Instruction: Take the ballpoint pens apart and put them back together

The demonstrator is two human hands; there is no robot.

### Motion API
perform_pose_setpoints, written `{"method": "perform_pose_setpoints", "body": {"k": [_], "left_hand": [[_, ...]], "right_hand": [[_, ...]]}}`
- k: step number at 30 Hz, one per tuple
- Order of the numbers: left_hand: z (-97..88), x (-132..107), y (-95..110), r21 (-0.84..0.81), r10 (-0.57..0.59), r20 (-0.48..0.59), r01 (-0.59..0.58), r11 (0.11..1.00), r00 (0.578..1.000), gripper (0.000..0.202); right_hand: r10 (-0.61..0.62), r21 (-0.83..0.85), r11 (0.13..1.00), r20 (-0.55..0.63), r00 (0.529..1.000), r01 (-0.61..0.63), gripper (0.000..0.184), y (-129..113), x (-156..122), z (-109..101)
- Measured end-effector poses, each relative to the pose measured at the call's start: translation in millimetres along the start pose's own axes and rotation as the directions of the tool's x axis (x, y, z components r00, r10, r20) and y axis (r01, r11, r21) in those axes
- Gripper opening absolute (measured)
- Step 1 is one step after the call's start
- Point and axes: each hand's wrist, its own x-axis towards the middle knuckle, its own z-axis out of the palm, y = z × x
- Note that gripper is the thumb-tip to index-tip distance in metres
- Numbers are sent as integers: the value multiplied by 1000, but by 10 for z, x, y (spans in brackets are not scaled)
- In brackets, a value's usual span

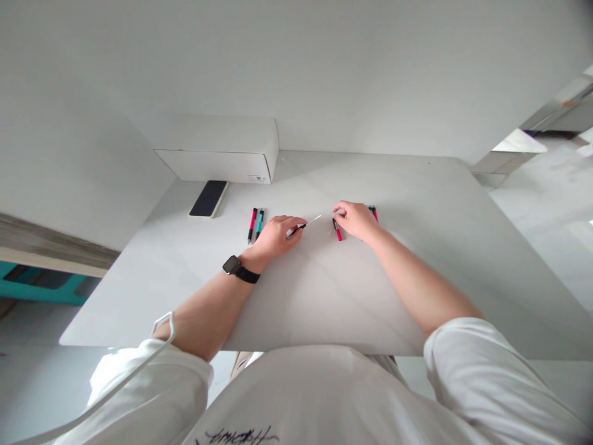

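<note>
Black pen part [296, 231]: over the table [333, 296], we're pinching it in our left hand [279, 235]. Our right hand [354, 218] is sitting by a red pen piece [338, 235], can't tell if it's gripping anything. White stick [314, 219] is poking past our left fingers.

Illumination: bright, diffuse. Shadows on the table [417, 278]: faint, soft-edged. Glare: left sleeve [162, 395], lower left. Wide-angle distortion stretches frame edges; upper-right detail is blurred.
</note>
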Motion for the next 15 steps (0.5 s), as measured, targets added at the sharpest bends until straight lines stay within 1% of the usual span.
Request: {"method": "perform_pose_setpoints", "body": {"k": [1,2,4,5,7,8,12,15], "left_hand": [[-3,3,6,-5,8,-4,-8,1000,1000,27],[-5,6,12,-10,15,-7,-15,1000,1000,28],[-10,10,23,-17,24,-11,-24,1000,1000,28],[-12,11,29,-20,28,-13,-28,999,1000,28],[-13,11,39,-27,32,-16,-32,999,999,28],[-14,11,44,-30,31,-18,-32,999,999,28],[-11,12,58,-40,23,-19,-24,999,1000,27],[-9,18,57,-42,21,-12,-22,999,1000,23]], "right_hand": [[-37,59,997,-38,999,40,18,-54,-24,-36],[-70,124,989,-47,996,75,19,-112,-50,-67],[-117,224,968,20,993,110,20,-225,-104,-100],[-130,249,962,58,990,111,20,-271,-128,-100],[-146,256,960,106,984,115,18,-330,-163,-70],[-150,250,961,112,982,118,16,-343,-173,-45],[-161,243,960,81,984,137,14,-327,-174,50],[-178,267,951,54,983,158,14,-313,-165,80]]}}
